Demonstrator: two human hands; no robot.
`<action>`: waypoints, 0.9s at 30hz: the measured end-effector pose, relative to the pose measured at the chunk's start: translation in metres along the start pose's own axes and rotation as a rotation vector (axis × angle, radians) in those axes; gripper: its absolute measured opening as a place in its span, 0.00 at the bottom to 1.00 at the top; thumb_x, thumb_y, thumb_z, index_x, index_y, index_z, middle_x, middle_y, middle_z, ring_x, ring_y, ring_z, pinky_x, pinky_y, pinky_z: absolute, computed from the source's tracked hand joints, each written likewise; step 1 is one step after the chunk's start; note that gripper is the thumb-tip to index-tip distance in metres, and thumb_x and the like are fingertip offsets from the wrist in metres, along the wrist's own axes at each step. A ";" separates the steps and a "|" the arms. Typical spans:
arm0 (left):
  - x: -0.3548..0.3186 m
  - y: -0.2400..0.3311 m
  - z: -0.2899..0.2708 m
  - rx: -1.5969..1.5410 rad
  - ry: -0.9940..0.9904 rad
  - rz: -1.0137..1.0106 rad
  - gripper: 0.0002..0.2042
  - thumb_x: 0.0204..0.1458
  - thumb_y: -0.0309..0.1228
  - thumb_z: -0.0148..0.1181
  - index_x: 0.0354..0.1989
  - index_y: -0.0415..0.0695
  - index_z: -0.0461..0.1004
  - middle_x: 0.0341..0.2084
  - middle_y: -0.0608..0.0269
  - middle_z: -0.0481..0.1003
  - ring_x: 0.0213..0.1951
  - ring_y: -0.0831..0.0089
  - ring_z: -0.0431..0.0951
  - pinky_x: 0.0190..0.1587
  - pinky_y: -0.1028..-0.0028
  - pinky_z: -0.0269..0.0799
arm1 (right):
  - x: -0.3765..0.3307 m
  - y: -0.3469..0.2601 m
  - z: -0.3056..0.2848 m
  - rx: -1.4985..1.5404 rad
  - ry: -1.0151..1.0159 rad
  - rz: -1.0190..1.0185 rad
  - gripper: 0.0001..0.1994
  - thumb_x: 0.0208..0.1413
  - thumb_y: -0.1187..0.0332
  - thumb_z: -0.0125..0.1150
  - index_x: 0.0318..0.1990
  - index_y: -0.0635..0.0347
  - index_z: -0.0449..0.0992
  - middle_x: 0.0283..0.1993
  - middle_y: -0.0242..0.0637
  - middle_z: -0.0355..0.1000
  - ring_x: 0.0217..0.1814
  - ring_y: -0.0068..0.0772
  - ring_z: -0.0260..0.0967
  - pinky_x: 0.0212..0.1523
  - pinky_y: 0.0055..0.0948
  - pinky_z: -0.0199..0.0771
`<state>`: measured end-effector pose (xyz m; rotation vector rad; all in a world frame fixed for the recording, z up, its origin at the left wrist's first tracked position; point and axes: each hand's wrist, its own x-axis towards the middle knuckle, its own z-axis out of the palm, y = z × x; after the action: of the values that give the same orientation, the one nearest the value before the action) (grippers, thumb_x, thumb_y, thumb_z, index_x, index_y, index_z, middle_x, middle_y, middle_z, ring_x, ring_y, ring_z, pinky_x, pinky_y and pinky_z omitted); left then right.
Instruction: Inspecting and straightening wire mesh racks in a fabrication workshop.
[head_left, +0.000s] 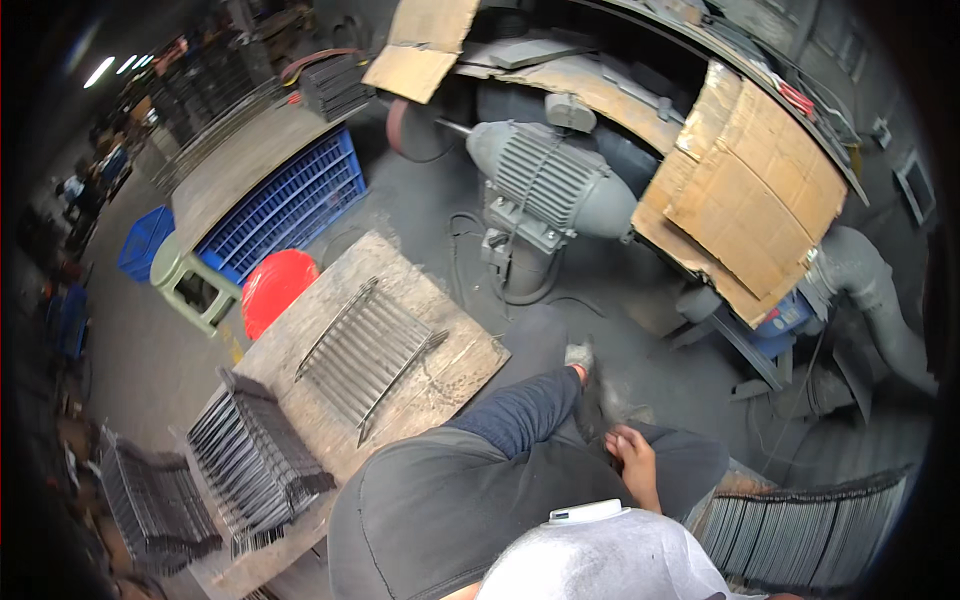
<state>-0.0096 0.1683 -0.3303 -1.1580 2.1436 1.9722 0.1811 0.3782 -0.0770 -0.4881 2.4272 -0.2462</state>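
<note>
My right hand is bare, low over my lap, its fingers curled together; whatever lies in them cannot be made out. My left arm, in a dark blue sleeve, reaches across in front of me. At its cuff a little skin shows, with a dusty grey glove beyond; the fingers there are too small and blurred to read. On a worn wooden board to my left lies a metal grate of parallel bars, apart from both hands. Stacked grates stand at the board's near end.
Ahead stands a grey motor with a round wheel on its shaft side. Cardboard covers the bench at right. More grates are stacked at lower right. A red stool and blue crate sit beyond the board.
</note>
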 end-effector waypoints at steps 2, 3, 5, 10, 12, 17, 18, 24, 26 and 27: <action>0.022 -0.057 0.004 -0.068 0.019 -0.074 0.35 0.59 0.60 0.63 0.45 0.30 0.84 0.39 0.30 0.84 0.47 0.37 0.86 0.50 0.49 0.78 | -0.046 0.012 0.028 0.814 0.537 -0.062 0.24 0.64 0.69 0.72 0.65 0.66 0.75 0.67 0.48 0.77 0.68 0.46 0.75 0.70 0.44 0.72; 0.060 -0.058 -0.005 0.025 -0.193 0.233 0.34 0.61 0.60 0.63 0.44 0.30 0.84 0.41 0.34 0.85 0.49 0.39 0.86 0.49 0.50 0.78 | -0.065 0.018 0.036 0.815 0.548 -0.079 0.24 0.64 0.69 0.72 0.65 0.66 0.75 0.67 0.48 0.77 0.68 0.46 0.75 0.70 0.44 0.72; 0.054 -0.067 0.016 -0.658 -0.554 -0.038 0.32 0.63 0.58 0.63 0.42 0.30 0.84 0.40 0.40 0.86 0.48 0.43 0.86 0.46 0.54 0.78 | -0.095 0.041 0.060 -0.118 1.176 0.175 0.22 0.70 0.68 0.64 0.66 0.71 0.72 0.64 0.55 0.76 0.67 0.43 0.74 0.69 0.37 0.69; -0.004 -0.027 0.033 0.132 -0.584 0.268 0.31 0.65 0.55 0.61 0.43 0.30 0.83 0.38 0.42 0.85 0.45 0.46 0.85 0.47 0.55 0.77 | -0.145 0.087 0.172 0.772 1.252 0.698 0.18 0.74 0.66 0.60 0.63 0.71 0.72 0.56 0.53 0.78 0.61 0.40 0.75 0.64 0.37 0.71; -0.036 -0.001 0.033 0.226 -0.679 0.298 0.34 0.63 0.58 0.61 0.45 0.28 0.83 0.40 0.40 0.85 0.45 0.46 0.85 0.50 0.55 0.75 | -0.160 0.073 0.190 1.041 1.176 0.687 0.14 0.76 0.67 0.58 0.57 0.70 0.73 0.51 0.45 0.78 0.55 0.32 0.73 0.59 0.34 0.72; -0.064 -0.006 0.030 0.269 -0.842 0.247 0.37 0.60 0.62 0.62 0.50 0.29 0.83 0.42 0.35 0.85 0.50 0.47 0.86 0.54 0.56 0.75 | -0.161 0.068 0.252 1.069 1.103 0.822 0.07 0.71 0.76 0.61 0.53 0.67 0.76 0.50 0.45 0.78 0.55 0.32 0.75 0.58 0.36 0.75; -0.047 -0.034 0.025 0.319 -0.749 0.624 0.29 0.63 0.52 0.66 0.44 0.29 0.84 0.31 0.48 0.84 0.35 0.61 0.83 0.43 0.63 0.77 | -0.154 0.067 0.240 0.833 1.176 0.785 0.07 0.69 0.78 0.62 0.52 0.67 0.77 0.51 0.46 0.78 0.56 0.35 0.76 0.59 0.37 0.75; -0.093 -0.005 0.043 0.434 -0.887 0.313 0.28 0.63 0.52 0.67 0.46 0.30 0.83 0.33 0.50 0.85 0.36 0.63 0.84 0.44 0.64 0.77 | -0.133 0.010 0.040 0.874 1.407 0.280 0.09 0.68 0.75 0.63 0.52 0.67 0.81 0.55 0.44 0.79 0.60 0.38 0.77 0.62 0.35 0.75; -0.074 -0.020 0.043 0.509 -0.905 0.488 0.28 0.63 0.52 0.64 0.47 0.32 0.84 0.37 0.44 0.85 0.43 0.52 0.85 0.48 0.58 0.78 | -0.131 -0.019 -0.036 1.082 1.284 -0.069 0.11 0.70 0.71 0.62 0.54 0.66 0.82 0.57 0.42 0.80 0.60 0.36 0.77 0.64 0.34 0.73; -0.065 -0.025 0.043 0.544 -0.947 0.587 0.28 0.63 0.54 0.62 0.48 0.35 0.85 0.42 0.39 0.86 0.49 0.44 0.86 0.51 0.54 0.78 | -0.131 -0.026 -0.068 1.080 1.241 -0.363 0.11 0.74 0.67 0.60 0.53 0.67 0.80 0.56 0.47 0.80 0.61 0.42 0.76 0.68 0.42 0.72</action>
<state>0.0303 0.2396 -0.3305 0.4612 2.2509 1.3846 0.2402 0.4106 0.0567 -0.2468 2.6345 -2.4199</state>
